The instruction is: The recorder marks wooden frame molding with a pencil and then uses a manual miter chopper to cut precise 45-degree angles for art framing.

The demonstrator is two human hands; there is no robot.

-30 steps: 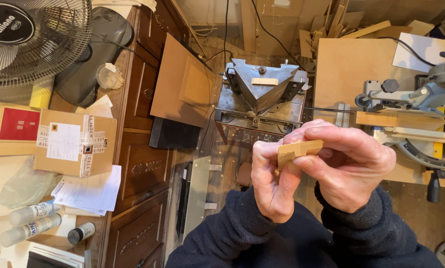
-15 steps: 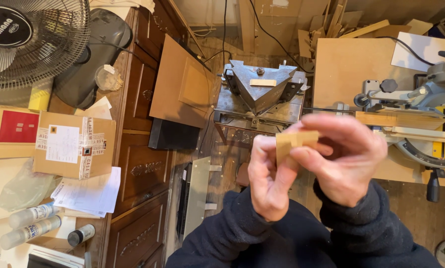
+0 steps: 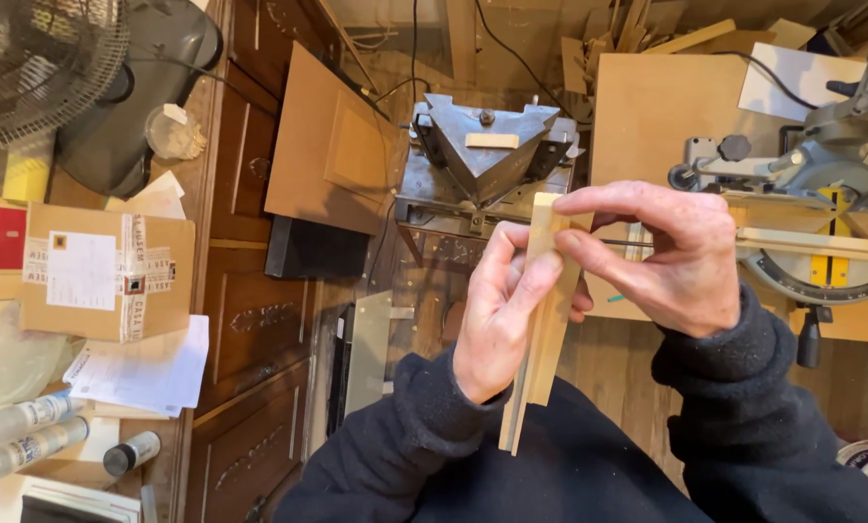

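A person in a dark sweater stood over a cluttered workshop floor and held a strip of pale wood (image 3: 542,329) upright in front of the chest, between a miter saw (image 3: 821,208) on the right and a dark metal clamp (image 3: 487,155) straight ahead.

The left hand (image 3: 497,324) was wrapped around the strip's middle, thumb lying along its edge. The right hand (image 3: 671,252) pinched the top end between thumb and fingertips.

To handle this well, I would judge the left hand should keep a firm, steady hold while the right works lightly at the top, so the thin piece does not twist or slip.

The strip looked long, narrow and light-coloured, seemingly two thin lengths laid face to face, with a clean, square top end.

A taped cardboard box (image 3: 105,276) sat far left.
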